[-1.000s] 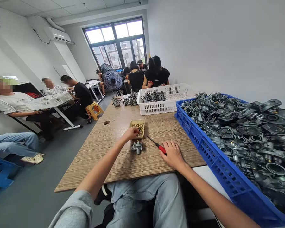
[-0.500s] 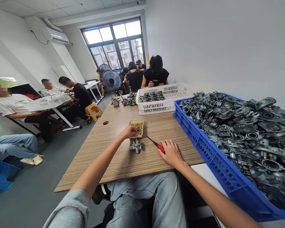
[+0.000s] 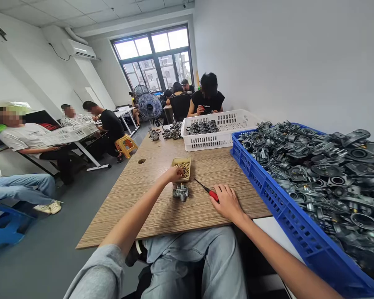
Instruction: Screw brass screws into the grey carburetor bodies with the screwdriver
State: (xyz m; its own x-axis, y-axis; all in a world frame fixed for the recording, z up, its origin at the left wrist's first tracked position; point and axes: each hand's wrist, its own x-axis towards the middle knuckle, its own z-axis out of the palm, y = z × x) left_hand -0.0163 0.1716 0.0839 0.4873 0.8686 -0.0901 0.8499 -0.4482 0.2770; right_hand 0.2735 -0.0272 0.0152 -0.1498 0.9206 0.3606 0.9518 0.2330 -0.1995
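My left hand [image 3: 175,172] reaches over the near left edge of a small tan tray [image 3: 190,162] that holds many little brass parts [image 3: 183,167]. Its fingertips are down among the parts, bent together, and what they pinch is too small to make out. Just below the tray, a grey metal carburetor [image 3: 181,192] stands on the wooden table [image 3: 156,174]. To the right, my right hand [image 3: 226,201] rests on the tabletop over the red handle of a screwdriver [image 3: 211,193], whose dark shaft points up and left toward the tray.
A blue crate [image 3: 268,199] heaped with metal carburetor bodies fills the right side. Behind the tray stands a white basket [image 3: 205,143] with more bodies, and loose ones [image 3: 172,131] lie beside it. A person [image 3: 207,97] sits across; others sit at left.
The whole view has shifted slightly, so the table and basket appear a little further right. My left hand stays at the tray and my right hand remains by the screwdriver.
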